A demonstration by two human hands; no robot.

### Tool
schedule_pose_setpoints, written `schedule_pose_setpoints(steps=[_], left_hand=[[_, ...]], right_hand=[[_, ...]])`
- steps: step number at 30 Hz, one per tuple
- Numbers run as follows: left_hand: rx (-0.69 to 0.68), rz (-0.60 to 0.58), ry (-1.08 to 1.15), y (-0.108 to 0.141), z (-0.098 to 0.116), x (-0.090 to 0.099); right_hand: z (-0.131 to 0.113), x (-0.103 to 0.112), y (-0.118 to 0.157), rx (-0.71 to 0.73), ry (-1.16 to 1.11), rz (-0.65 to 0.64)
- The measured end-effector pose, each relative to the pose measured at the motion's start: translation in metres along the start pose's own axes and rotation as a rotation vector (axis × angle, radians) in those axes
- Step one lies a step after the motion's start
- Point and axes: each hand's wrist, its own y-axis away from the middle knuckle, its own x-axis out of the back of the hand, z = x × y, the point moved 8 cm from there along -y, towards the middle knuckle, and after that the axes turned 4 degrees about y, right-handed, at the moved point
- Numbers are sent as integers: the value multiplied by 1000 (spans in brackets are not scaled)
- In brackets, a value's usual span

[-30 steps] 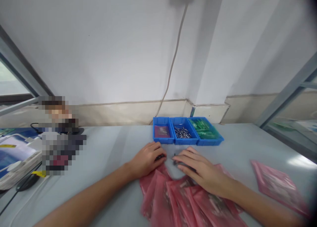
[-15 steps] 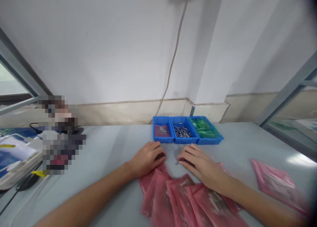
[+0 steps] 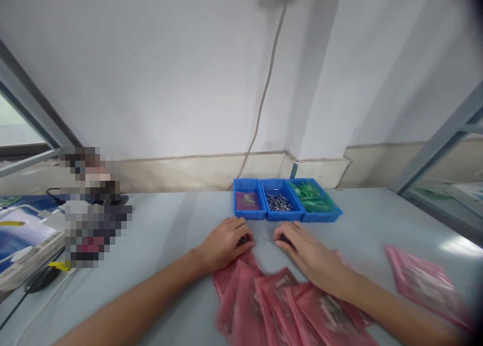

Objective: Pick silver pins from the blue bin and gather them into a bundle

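My left hand (image 3: 225,241) rests on the table just in front of the blue bins, fingers curled round some small dark, shiny metal pieces (image 3: 242,240) that look like screws. Facing it, my right hand (image 3: 300,243) is closed in a pinch, and a small metal piece (image 3: 271,241) pokes out from its fingertips. Below both hands, several pink plastic bags (image 3: 247,305) lie fanned out and overlapping, with small parts inside. The right forearm passes over the right end of the fan.
Three blue bins stand along the back: one with a pink bag (image 3: 247,201), one with loose metal pieces (image 3: 278,202), one with green packets (image 3: 313,197). Another pink bag (image 3: 426,283) lies far right. A power strip (image 3: 33,255) and a blurred person are on the left.
My right hand has turned slightly, its fingers closing further in around the small metal piece. My left hand and the bags stay in place.
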Motion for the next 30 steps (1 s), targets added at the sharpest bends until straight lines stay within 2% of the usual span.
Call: schedule_pose_setpoints(steps=[10, 21, 30], left_hand=[[19, -19, -13, -1, -1, -2], [5, -25, 51, 0, 0, -1], [10, -35, 104, -1, -1, -1]], right_hand=[[27, 4, -3, -211, -285, 62], [38, 14, -5, -225, -481, 237], [40, 18, -7, -320, -615, 211]])
